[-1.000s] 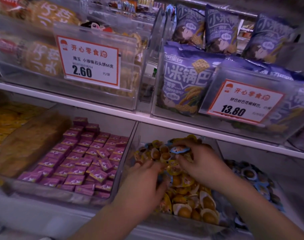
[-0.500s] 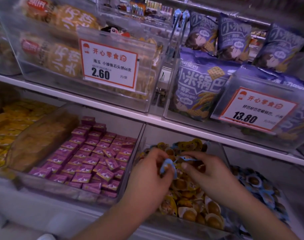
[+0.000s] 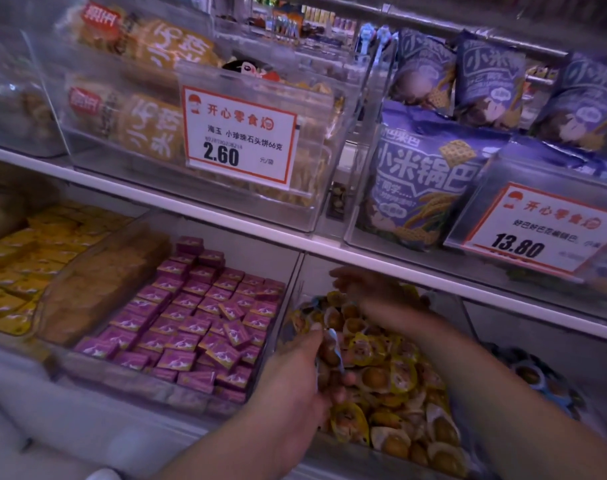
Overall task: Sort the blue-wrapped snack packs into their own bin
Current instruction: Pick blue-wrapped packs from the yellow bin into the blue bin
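Left hand (image 3: pixel 295 375) clamped on blue-wrapped snack packs (image 3: pixel 331 344) gathered for sorting; right hand (image 3: pixel 368 285) reaching deeper into yellow-pack bin (image 3: pixel 295 289), grip blurred, cannot tell.

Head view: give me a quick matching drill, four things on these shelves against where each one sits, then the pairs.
Things:
1. purple square packs
2. yellow-wrapped snack packs
3. blue-wrapped snack packs
4. 13.80 price tag

Places:
A. lower shelf bin, far right
B. upper shelf, on the front of the bin of large purple-blue bags
C. lower shelf bin that both hands reach into
D. lower shelf bin just left of the hands

Pairs: 1-D, 2-C, 3-A, 4-B
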